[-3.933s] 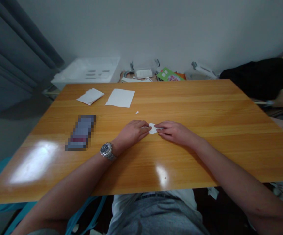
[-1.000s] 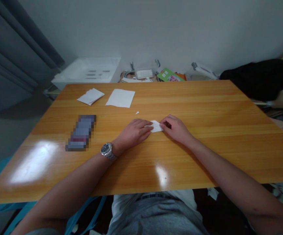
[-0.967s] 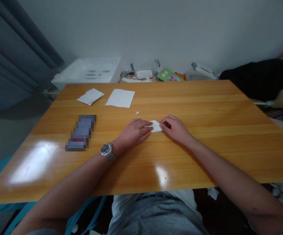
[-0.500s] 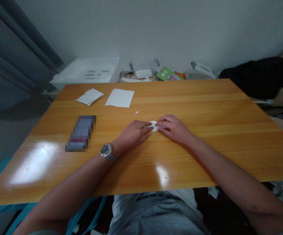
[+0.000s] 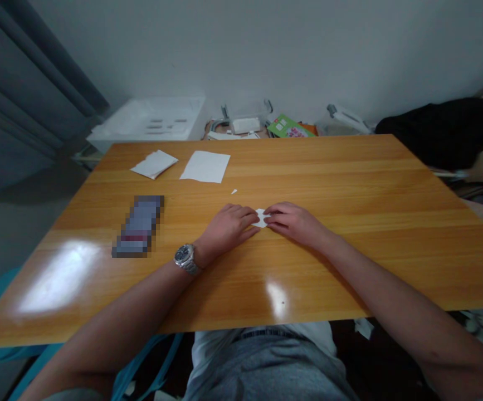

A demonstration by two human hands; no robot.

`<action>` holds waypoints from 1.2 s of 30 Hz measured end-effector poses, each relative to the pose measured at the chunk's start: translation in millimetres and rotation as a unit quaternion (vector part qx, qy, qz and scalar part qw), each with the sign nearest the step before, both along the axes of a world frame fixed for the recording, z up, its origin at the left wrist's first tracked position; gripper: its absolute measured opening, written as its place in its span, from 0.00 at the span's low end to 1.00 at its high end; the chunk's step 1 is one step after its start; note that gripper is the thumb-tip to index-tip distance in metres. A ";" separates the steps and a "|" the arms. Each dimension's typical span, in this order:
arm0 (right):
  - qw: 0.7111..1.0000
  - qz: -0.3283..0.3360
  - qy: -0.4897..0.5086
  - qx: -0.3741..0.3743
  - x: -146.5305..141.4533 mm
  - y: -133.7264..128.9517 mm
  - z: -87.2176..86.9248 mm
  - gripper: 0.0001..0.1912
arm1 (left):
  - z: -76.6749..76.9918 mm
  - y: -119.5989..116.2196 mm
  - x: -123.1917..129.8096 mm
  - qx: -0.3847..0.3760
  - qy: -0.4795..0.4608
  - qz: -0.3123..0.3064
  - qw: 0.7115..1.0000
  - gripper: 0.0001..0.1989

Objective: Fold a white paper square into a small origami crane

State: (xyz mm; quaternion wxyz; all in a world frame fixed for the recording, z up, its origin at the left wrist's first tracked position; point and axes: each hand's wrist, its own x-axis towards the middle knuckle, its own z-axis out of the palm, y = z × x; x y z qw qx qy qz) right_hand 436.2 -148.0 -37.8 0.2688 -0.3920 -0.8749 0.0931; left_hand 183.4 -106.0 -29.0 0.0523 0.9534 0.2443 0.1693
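Observation:
A small piece of white paper lies on the wooden table between my two hands, its shape partly covered by fingers. My left hand, with a metal watch at its wrist, grips the paper's left side between fingers and thumb. From the right, the fingertips of my right hand hold the other side, close to the left fingers. Just beyond the hands rests a tiny white paper scrap.
A square white sheet and some folded white paper lie toward the table's far left. A pixelated phone-like object is left of my left arm. Behind the table stand a white bin and a green booklet.
My right hand has shifted slightly left and toward me, its fingers now lower on the paper. The left hand stays nearly in place on it.

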 end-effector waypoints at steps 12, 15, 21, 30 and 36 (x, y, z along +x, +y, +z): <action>0.999 0.007 0.037 -0.028 -4.4 -1.9 3.5 0.10 | 0.5 -1.6 3.3 0.003 -0.013 0.025 1.000 0.13; 0.998 0.006 0.054 -0.043 -4.8 -1.3 2.2 0.08 | 0.0 -0.8 3.8 -0.007 -0.017 0.028 0.999 0.12; 0.996 -0.003 0.070 -0.046 -6.3 -1.3 1.4 0.09 | 1.2 -1.6 4.2 -0.015 -0.024 0.026 0.999 0.12; 0.992 -0.030 0.092 -0.078 -10.0 -2.9 6.2 0.07 | -0.4 -1.2 6.4 -0.049 -0.050 0.045 0.997 0.11; 0.989 -0.054 0.103 -0.090 -13.6 -3.0 6.5 0.05 | -3.5 1.6 9.8 -0.088 -0.075 0.057 0.992 0.07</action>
